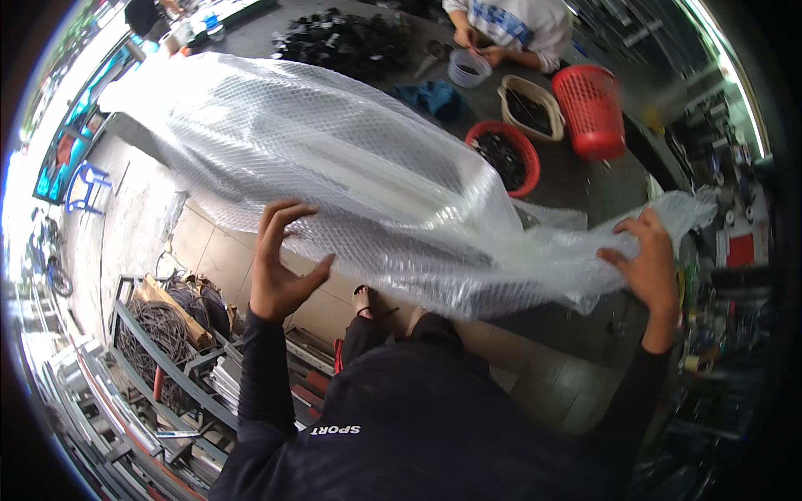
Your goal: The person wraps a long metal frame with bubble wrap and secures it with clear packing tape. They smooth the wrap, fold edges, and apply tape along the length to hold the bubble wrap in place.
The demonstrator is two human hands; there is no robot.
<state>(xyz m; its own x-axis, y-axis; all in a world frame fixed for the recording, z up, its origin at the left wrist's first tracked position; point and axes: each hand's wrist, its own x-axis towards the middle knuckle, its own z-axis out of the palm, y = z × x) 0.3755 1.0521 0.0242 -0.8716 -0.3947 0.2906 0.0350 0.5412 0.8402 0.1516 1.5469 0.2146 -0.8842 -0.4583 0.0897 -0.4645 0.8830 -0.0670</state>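
Note:
A long bundle in clear bubble wrap (334,179) stretches across the dark table in front of me, from the far left to the right. Pale, long shapes show dimly through the layers; what they are I cannot make out. My left hand (284,263) is at the near edge of the bundle, its thumb and fingers spread wide in a C with nothing between them. At the right, where the wrap narrows into a bunched tail, my right hand (647,263) grips the plastic between thumb and bent fingers.
Beyond the bundle, the table (576,188) bears a red basket of dark parts (528,179), a tall red basket (589,113), a beige basket (547,129), a blue cloth (430,98) and a black pile (334,42). A co-worker's hands (480,52) hold a clear tub (468,71). Metal racks (180,384) stand lower left.

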